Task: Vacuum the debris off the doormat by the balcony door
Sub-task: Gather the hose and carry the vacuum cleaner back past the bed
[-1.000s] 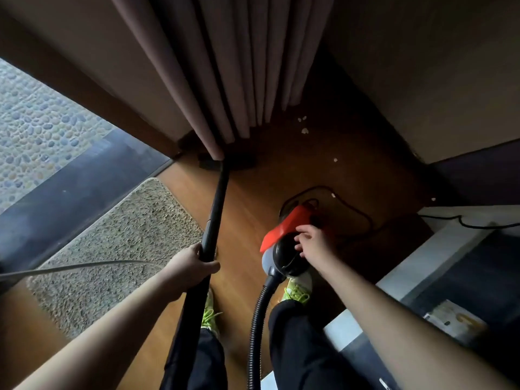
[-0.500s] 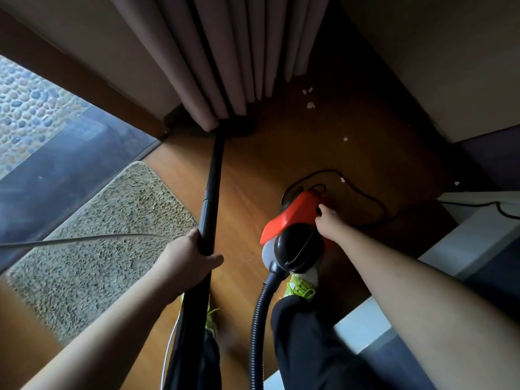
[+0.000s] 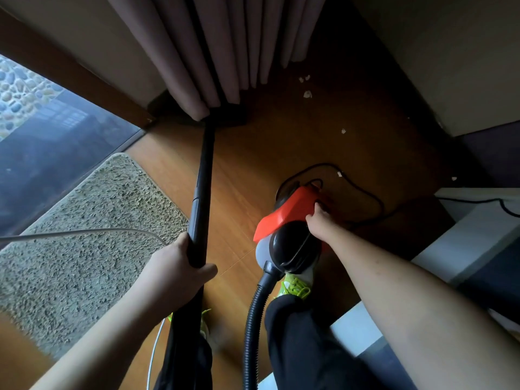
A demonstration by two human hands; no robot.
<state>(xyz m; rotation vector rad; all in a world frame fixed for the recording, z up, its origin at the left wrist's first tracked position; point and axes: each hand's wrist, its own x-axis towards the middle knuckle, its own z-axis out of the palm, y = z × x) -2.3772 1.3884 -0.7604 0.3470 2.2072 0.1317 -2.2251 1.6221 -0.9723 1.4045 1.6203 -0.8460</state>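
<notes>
A beige shaggy doormat (image 3: 84, 235) lies on the wood floor along the glass balcony door (image 3: 56, 142). My left hand (image 3: 177, 266) grips the black vacuum wand (image 3: 201, 192). The wand runs forward to its floor head (image 3: 228, 118), which sits half hidden under the curtain hem, off the mat. My right hand (image 3: 319, 223) reaches down to the red and black vacuum body (image 3: 287, 212), fingertips pressing on the far side of the red housing. A ribbed black hose (image 3: 253, 319) leaves the body toward me.
A pleated curtain (image 3: 225, 52) hangs ahead. White scraps of debris (image 3: 307, 94) dot the floor behind the vacuum. A black power cord (image 3: 365, 192) loops right. A thin white cable (image 3: 84, 231) crosses the mat. A white ledge (image 3: 464, 243) stands at the right.
My right hand slid from the black dome of the vacuum body to the far side of the red housing. My view tilted forward; the left hand kept its grip on the wand.
</notes>
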